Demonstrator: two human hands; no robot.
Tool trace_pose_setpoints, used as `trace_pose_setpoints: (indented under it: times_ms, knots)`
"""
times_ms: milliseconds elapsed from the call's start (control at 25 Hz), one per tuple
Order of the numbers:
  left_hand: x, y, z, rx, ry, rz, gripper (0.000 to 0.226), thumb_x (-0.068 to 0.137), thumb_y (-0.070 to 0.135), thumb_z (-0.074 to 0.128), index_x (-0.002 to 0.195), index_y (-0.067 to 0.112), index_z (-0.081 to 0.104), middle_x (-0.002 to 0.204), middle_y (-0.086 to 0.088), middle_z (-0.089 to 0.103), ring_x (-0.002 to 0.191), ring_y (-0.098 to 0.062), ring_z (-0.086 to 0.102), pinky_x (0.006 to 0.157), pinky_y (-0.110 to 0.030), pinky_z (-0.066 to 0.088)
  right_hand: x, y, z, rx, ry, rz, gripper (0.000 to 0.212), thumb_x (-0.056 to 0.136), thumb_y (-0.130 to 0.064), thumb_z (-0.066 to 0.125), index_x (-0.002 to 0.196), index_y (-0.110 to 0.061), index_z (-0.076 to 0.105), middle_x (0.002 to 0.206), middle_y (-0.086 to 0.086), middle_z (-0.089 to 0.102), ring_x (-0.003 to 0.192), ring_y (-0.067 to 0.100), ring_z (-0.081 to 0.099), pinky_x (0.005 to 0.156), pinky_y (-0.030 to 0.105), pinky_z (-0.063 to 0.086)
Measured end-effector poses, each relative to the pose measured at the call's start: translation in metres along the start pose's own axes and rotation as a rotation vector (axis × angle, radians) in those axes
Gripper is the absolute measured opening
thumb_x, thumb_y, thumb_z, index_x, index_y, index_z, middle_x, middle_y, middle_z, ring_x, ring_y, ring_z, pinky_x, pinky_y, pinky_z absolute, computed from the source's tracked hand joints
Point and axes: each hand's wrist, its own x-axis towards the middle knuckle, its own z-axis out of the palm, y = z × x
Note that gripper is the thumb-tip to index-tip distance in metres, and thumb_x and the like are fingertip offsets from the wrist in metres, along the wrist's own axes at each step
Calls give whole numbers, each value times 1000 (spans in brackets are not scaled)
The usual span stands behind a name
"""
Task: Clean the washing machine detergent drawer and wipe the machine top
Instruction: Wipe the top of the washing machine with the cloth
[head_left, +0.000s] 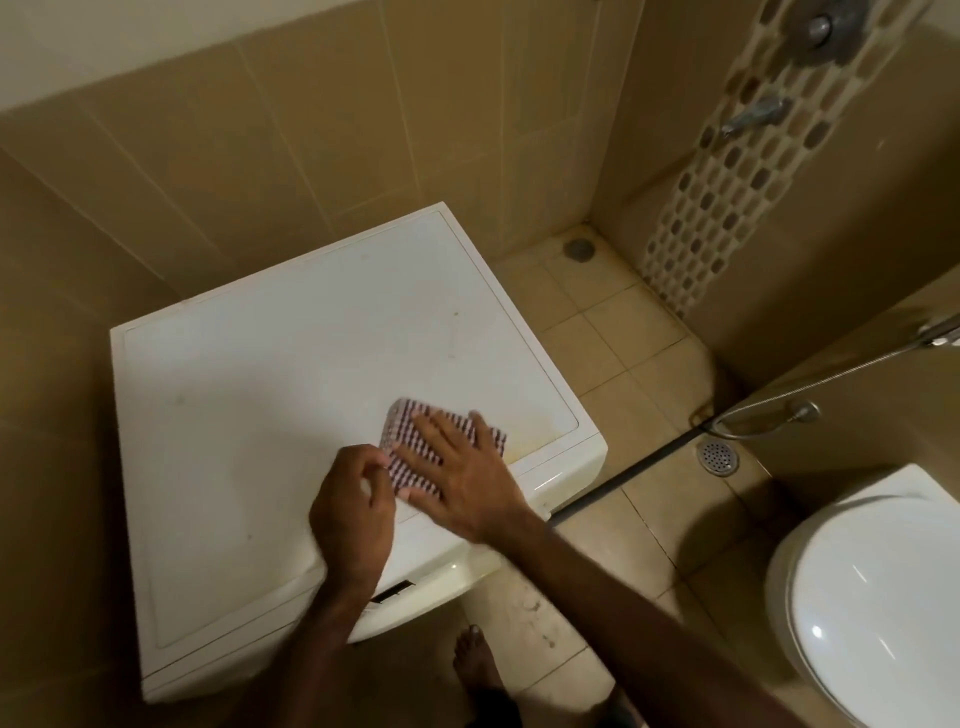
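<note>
On the machine top (291, 374), the cloth (415, 441) is pressed flat under the spread right hand (462, 478); its near corner is pinched by the left hand (353, 514) (unwiped area judged mostly left and beyond).

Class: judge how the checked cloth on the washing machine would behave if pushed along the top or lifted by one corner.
The checked cloth lies flat under the right hand, so it is probably thin, light and floppy; lifted, it would likely droop. On the smooth machine top it should slide easily, perhaps bunching where the left hand pinches its edge.

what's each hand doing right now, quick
Left hand: fingers curled, pinching the near edge of the checked cloth.
Right hand: open, palm flat, pressing the cloth on the machine top.
</note>
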Motion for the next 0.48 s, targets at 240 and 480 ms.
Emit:
trace_pose_setpoints:
  times_ms: [240, 480]
  knots:
    - [-5, -30, -19, 40, -7, -54, 25, 96, 7, 63, 115, 21, 72, 111, 9, 77, 86, -20, 73, 75, -25, 47, -37, 59, -7, 5, 84, 470, 69, 103, -69, 18, 164, -36, 16, 173, 7, 4, 159, 34, 5, 124, 66, -1]
    - [-8, -55, -40, 5, 61, -155, 27, 97, 8, 61, 116, 23, 72, 104, 9, 77, 83, -20, 70, 76, -24, 46, 47, 48, -16, 77, 190, 784, 74, 103, -65, 12, 165, -23, 13, 171, 18, 12, 157, 40, 14, 121, 69, 16]
